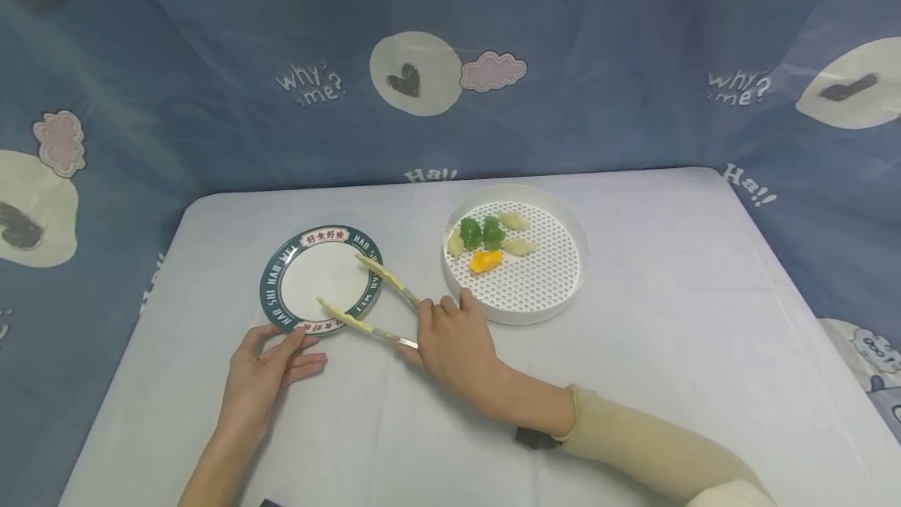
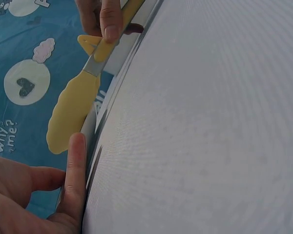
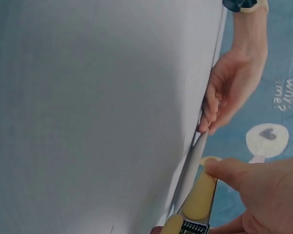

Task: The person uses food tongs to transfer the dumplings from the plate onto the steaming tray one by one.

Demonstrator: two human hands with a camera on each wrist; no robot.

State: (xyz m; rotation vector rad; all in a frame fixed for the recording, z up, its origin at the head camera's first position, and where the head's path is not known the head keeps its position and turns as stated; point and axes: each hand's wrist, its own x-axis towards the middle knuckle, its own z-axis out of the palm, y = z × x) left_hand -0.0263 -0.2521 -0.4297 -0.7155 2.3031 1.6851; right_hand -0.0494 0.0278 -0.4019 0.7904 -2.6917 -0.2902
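My left hand (image 1: 263, 378) pinches the near rim of a white plate (image 1: 269, 292) with a green lettered border, its thumb on top. In my right hand (image 1: 457, 346) I grip a pair of yellow-tipped tongs (image 1: 348, 319) with metal arms. The tongs' two tips stand spread apart above the plate, with nothing between them. In the left wrist view a broad, wavy-edged tong head (image 2: 71, 114) shows near my left fingers. The right wrist view shows the yellow handle (image 3: 200, 197) under my right thumb.
Right of the plate stands a round white steamer tray (image 1: 580, 257) with a perforated base. On its left side lie two green pieces (image 1: 470, 233), an orange-yellow piece (image 1: 486, 260) and pale dumpling-like pieces (image 1: 519, 246). A patterned blue curtain (image 1: 267, 139) hangs behind the white table (image 1: 669, 296).
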